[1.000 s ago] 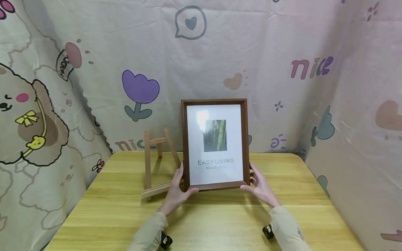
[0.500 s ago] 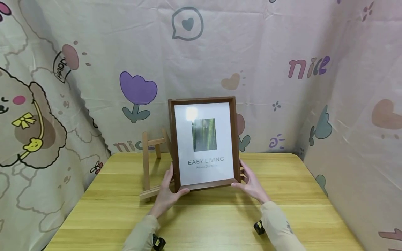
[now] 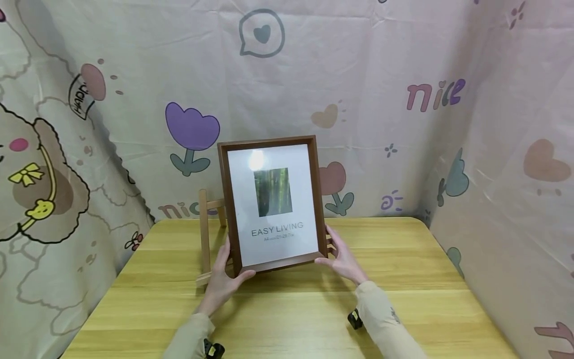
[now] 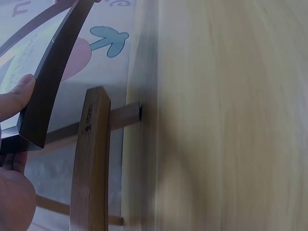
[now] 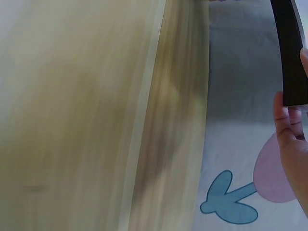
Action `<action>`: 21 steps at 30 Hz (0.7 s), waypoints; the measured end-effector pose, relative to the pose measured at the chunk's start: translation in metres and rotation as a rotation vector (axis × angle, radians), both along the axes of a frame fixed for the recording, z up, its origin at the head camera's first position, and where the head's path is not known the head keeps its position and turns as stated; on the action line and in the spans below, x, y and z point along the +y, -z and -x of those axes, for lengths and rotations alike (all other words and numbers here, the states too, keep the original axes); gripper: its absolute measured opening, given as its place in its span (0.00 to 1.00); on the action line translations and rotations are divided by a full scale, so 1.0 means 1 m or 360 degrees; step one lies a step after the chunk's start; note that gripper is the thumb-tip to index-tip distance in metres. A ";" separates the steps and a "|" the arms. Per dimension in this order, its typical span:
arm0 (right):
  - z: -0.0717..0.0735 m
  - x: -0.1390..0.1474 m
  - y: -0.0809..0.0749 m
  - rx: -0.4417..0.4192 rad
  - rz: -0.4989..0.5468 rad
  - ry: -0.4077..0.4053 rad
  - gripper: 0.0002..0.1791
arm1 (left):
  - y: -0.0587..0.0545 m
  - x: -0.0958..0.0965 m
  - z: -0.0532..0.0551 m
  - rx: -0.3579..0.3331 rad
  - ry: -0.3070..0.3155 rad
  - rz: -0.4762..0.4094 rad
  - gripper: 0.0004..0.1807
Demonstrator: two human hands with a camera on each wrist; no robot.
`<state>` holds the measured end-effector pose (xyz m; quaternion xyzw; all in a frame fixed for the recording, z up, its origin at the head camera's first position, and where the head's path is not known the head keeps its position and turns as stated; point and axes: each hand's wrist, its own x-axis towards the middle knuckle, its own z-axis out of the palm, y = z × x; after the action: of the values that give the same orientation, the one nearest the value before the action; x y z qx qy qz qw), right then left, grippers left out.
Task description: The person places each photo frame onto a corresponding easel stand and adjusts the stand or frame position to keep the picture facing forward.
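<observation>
A brown picture frame (image 3: pixel 319 199) with a white "EASY LIVING" sheet and a small green picture stands tilted slightly to the left, held between both hands. My left hand (image 3: pixel 221 284) grips its lower left corner, thumb on the front and fingers behind. At the lower right corner my right hand (image 3: pixel 344 262) grips it the same way. Partly hidden behind the frame is a small wooden easel (image 3: pixel 204 234). In the left wrist view the easel's ledge (image 4: pixel 91 159) lies close to the picture frame's corner (image 4: pixel 36 130), with a gap between them.
The wooden table (image 3: pixel 287 319) reaches back to a printed cloth backdrop (image 3: pixel 381 50). More of the same cloth hangs at the left and right sides. Each wrist carries a small black camera, such as the right camera (image 3: pixel 355 319).
Both hands have carried the picture frame to the left, and it now covers more of the easel. Its left tilt has grown a little. The head view has shifted slightly.
</observation>
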<state>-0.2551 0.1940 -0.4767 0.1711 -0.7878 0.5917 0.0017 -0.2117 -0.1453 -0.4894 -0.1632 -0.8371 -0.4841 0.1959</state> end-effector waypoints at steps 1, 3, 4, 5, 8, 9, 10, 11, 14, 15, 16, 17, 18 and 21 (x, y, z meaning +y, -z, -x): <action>0.001 -0.002 0.000 -0.0007 0.0005 -0.0004 0.59 | 0.000 -0.002 0.000 0.0000 -0.0009 0.0004 0.63; 0.002 -0.007 -0.001 -0.0019 0.0003 -0.0002 0.59 | 0.000 -0.006 -0.001 0.0002 -0.0035 0.0002 0.64; 0.002 -0.009 -0.001 -0.0024 -0.0003 0.0000 0.60 | 0.000 -0.008 -0.002 0.0003 -0.0046 0.0001 0.64; 0.003 -0.011 -0.001 -0.0021 -0.0001 0.0001 0.59 | 0.000 -0.010 -0.002 -0.0002 -0.0057 0.0006 0.64; 0.005 -0.018 -0.001 -0.0010 0.0002 -0.0006 0.59 | -0.001 -0.015 -0.003 -0.0006 -0.0085 0.0004 0.65; 0.006 -0.020 -0.001 -0.0001 0.0009 -0.0015 0.59 | -0.001 -0.017 -0.003 -0.0010 -0.0093 0.0005 0.65; 0.007 -0.022 -0.001 0.0010 0.0011 -0.0022 0.59 | -0.002 -0.018 -0.004 -0.0016 -0.0097 0.0010 0.65; 0.008 -0.024 -0.001 0.0023 0.0014 -0.0029 0.59 | -0.002 -0.020 -0.005 -0.0021 -0.0103 0.0015 0.65; 0.010 -0.031 -0.002 0.0052 0.0024 -0.0046 0.58 | -0.002 -0.026 -0.005 0.0028 -0.0114 0.0016 0.65; 0.011 -0.033 -0.002 0.0060 0.0024 -0.0048 0.58 | -0.002 -0.027 -0.005 0.0050 -0.0117 0.0019 0.65; 0.011 -0.035 -0.002 0.0065 0.0021 -0.0050 0.59 | -0.002 -0.029 -0.005 0.0081 -0.0121 0.0024 0.65; 0.011 -0.038 -0.003 0.0066 0.0023 -0.0048 0.58 | -0.001 -0.031 -0.005 0.0107 -0.0125 0.0024 0.66; 0.011 -0.040 -0.003 0.0064 0.0023 -0.0047 0.58 | -0.001 -0.032 -0.004 0.0133 -0.0130 0.0025 0.66; 0.012 -0.046 -0.003 0.0068 0.0022 -0.0049 0.58 | -0.003 -0.037 -0.006 0.0116 -0.0137 0.0014 0.66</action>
<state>-0.2670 0.1480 -0.4736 0.1957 -0.7808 0.5933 0.0107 -0.2056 -0.1827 -0.4860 -0.1456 -0.8378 -0.4651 0.2461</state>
